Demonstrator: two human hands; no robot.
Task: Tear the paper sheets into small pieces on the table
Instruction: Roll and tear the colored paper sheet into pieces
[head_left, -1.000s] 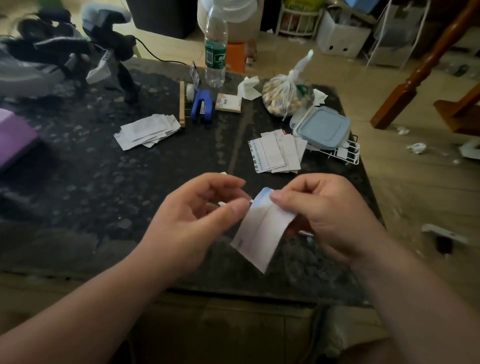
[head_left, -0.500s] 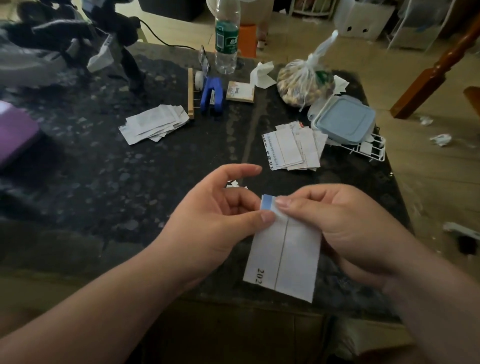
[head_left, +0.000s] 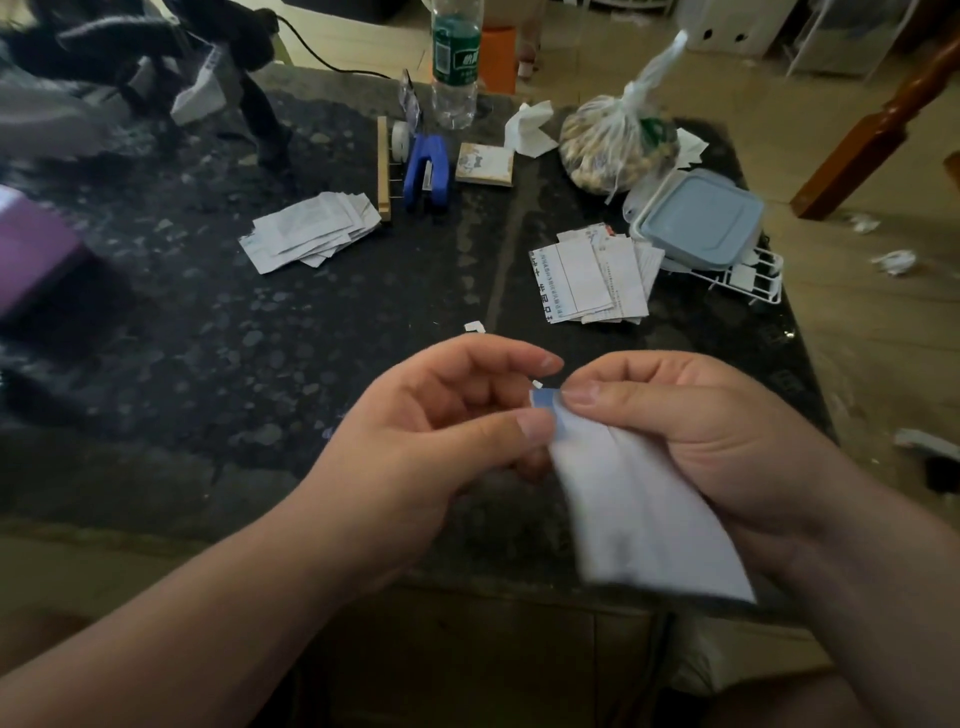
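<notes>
Held above the near edge of the surface (head_left: 260, 364), paper slip (head_left: 639, 514) has left hand (head_left: 431, 441) and right hand (head_left: 701, 436) each with grip clamped on its blue top edge, thumbs close together, likely to start a tear there.

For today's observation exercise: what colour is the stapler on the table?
Blue plastic stapler, head view.

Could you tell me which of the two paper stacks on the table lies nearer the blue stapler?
The left stack, fanned out just left of the stapler; the right stack sits by the blue-lidded container.
</notes>
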